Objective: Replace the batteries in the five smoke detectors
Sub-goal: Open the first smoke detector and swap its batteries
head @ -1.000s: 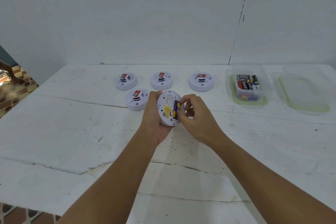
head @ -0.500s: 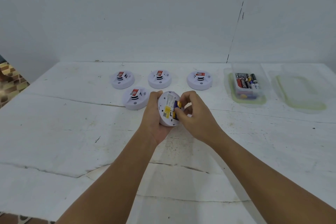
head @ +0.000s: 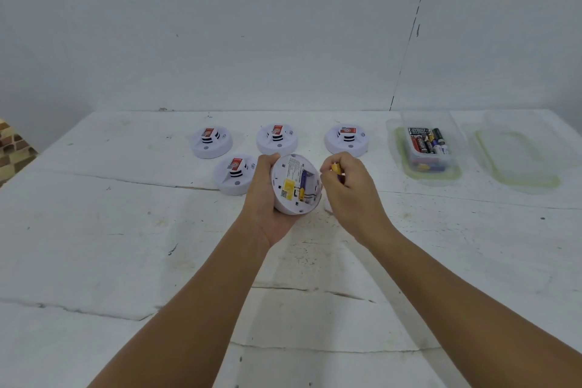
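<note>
- Right grip [head: 346, 181] now pinches a yellow-and-purple battery [head: 336, 171], lifted clear of the held detector [head: 296, 187]; a second cell remains seated.
- Left grip [head: 264, 195] cups that detector's smooth white round shell, compartment exposed.
- Beyond it, four detectors [head: 277, 138] sit domed-side up on the cracked worktop [head: 126, 230].
- Right of those: clear plastic battery box [head: 428, 148].
</note>
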`<control>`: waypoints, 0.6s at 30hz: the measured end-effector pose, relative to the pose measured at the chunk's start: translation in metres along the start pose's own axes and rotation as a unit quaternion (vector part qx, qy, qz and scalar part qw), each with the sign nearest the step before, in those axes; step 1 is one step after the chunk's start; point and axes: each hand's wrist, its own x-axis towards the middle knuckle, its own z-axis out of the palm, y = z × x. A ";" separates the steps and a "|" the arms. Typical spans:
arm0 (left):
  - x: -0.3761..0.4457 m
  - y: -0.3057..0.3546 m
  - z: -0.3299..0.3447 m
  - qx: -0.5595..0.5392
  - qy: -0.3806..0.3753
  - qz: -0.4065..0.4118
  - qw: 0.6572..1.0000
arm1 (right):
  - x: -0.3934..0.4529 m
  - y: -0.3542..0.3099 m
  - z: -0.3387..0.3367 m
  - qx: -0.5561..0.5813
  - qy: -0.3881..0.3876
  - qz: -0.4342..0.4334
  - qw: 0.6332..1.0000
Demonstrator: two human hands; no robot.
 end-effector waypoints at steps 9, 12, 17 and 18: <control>0.001 0.007 -0.002 0.021 -0.003 -0.015 1.000 | -0.002 0.012 0.003 -0.153 0.000 -0.127 0.980; 0.000 0.008 -0.001 0.014 -0.016 -0.025 0.999 | -0.001 0.017 -0.001 -0.163 -0.025 -0.149 0.975; 0.001 0.006 -0.003 0.015 -0.005 -0.024 1.000 | -0.001 0.018 -0.004 -0.182 -0.047 -0.154 0.970; 0.001 0.006 -0.003 0.016 -0.002 -0.024 1.000 | -0.001 0.019 -0.004 -0.188 -0.056 -0.158 0.968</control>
